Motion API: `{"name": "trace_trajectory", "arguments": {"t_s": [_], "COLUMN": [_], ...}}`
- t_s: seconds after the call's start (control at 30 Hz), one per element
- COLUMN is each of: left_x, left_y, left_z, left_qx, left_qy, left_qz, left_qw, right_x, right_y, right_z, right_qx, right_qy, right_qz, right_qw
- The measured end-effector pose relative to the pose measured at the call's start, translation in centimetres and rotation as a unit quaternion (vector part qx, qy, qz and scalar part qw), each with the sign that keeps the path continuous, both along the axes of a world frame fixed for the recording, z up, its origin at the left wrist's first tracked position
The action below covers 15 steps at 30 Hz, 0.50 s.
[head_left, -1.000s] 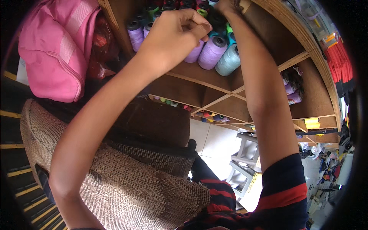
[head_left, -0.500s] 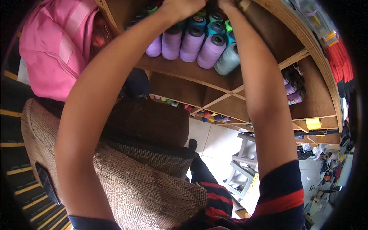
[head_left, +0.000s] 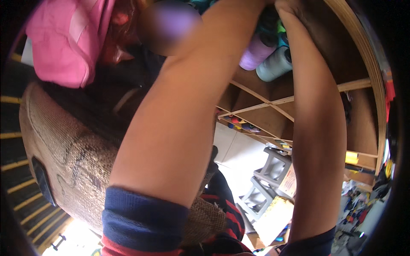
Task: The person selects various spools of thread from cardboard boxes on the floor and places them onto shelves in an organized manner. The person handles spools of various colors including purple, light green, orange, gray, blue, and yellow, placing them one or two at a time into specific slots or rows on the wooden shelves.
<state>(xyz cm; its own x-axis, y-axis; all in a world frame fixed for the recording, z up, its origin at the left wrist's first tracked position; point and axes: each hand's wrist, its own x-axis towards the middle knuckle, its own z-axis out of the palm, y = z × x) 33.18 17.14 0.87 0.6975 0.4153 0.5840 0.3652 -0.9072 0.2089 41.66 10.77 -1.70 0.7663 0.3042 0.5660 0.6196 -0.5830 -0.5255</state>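
Note:
Both my arms reach up into a wooden compartment shelf (head_left: 267,101). My left hand lies past the upper edge of the picture; only its forearm shows, crossing in front of the thread cones. My right hand (head_left: 288,6) is cut off at the top, close to the upper end of the left forearm, its fingers hidden. Between the arms stand a purple thread cone (head_left: 257,53) and a pale blue thread cone (head_left: 274,65), with darker teal and green ones behind. What either hand holds cannot be seen. Left of the forearm, a purple patch is blurred.
On the left are a pink bag (head_left: 64,49) and a brown woven seat (head_left: 79,155) with a dark phone-like slab (head_left: 43,181). Below the shelf stand grey plastic stools (head_left: 257,197) beside a white, yellow-edged pad (head_left: 273,222). Small colored spools (head_left: 239,121) fill a lower compartment.
My view has shifted. My left arm has swung right and looms larger, now covering most of the purple cones. Its hand has left the picture; my right arm appears farther right.

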Motion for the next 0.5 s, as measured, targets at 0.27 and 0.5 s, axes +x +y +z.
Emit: {"name": "trace_trajectory", "arguments": {"t_s": [0.27, 0.5], "left_x": [1.5, 2.8], "left_y": [-0.6, -1.4], "left_z": [-0.1, -0.9], "left_qx": [-0.014, -0.027], "left_qy": [0.000, 0.004], "left_qz": [0.007, -0.001], "left_qw": [1.000, 1.000], "right_x": [3.3, 3.0], "right_y": [-0.3, -2.0], "right_z": [-2.0, -2.0], "right_qx": [-0.032, -0.206], "right_qy": [0.023, 0.030], "right_qz": [-0.053, -0.151], "right_qw": [0.998, 0.966]}}
